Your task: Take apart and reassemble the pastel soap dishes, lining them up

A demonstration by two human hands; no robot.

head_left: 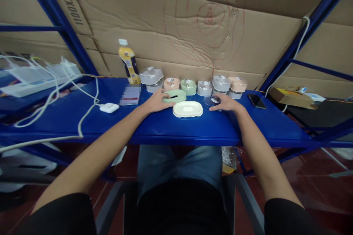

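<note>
The left hand [157,102] is gripping the green lid [174,96] just behind the cream tray [188,109]. The right hand [224,103] is lying open on the clear lid [211,101], right of the tray, on the blue surface [165,126].

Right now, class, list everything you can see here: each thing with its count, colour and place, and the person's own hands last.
Small lidded containers: six or so, grey, pink and green, in a row at the back of the blue shelf.
Green part: one, under the left hand.
Cream tray: one, mid-shelf, between the hands.
Clear lid: one, under the right hand.
Bottle: one, yellow, back left.
Earbud case: one, white, left, on a white cable.
Phone: one, black, right.
Cardboard: brown, behind.
Left hand: on the green part.
Right hand: on the clear lid.
</note>
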